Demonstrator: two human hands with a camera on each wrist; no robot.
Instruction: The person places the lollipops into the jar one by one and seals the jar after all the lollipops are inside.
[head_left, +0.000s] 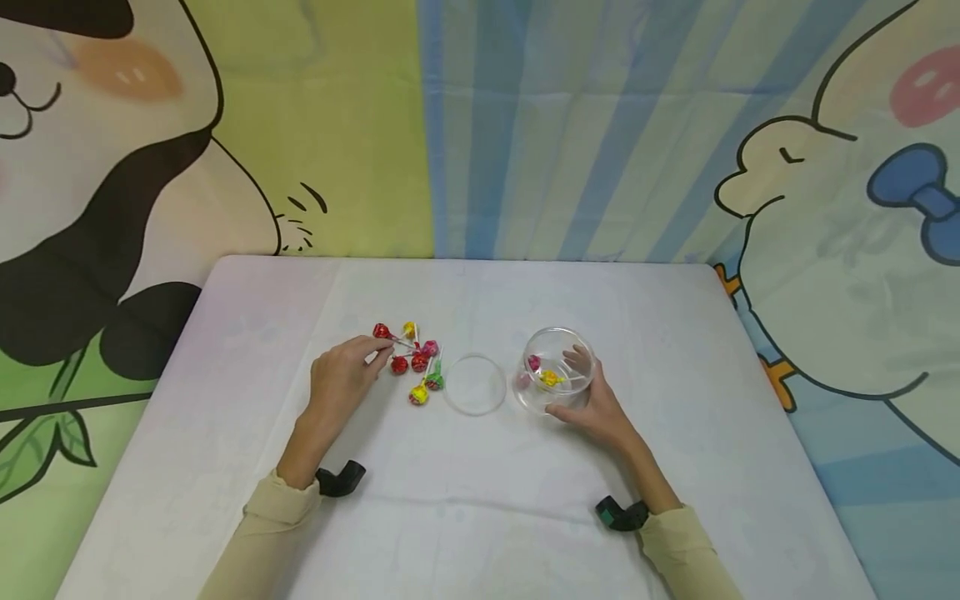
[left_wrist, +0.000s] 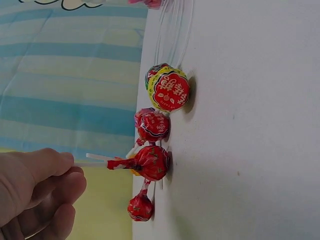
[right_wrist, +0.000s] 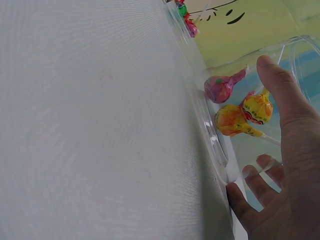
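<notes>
My left hand (head_left: pixel 347 379) pinches the white stick of a red-wrapped lollipop (left_wrist: pixel 152 163) between thumb and forefinger. The lollipop's head hangs down, close over the white table. Just beyond it lies a loose group of lollipops, among them a yellow-and-red one (head_left: pixel 418 394), a green one (head_left: pixel 434 381) and another red one (left_wrist: pixel 140 207). Over on the right, my right hand (head_left: pixel 600 408) grips a clear plastic jar (head_left: pixel 557 337), thumb at the near side and fingers round the far side. Inside the jar are a pink lollipop (right_wrist: pixel 220 89) and yellow ones (right_wrist: pixel 231 120).
Between the lollipops and the jar, a clear round lid (head_left: pixel 476 408) lies flat on the white-covered table (head_left: pixel 480 517). Behind the table's far edge hangs a cartoon-printed cloth (head_left: pixel 570 125), which also runs along both sides.
</notes>
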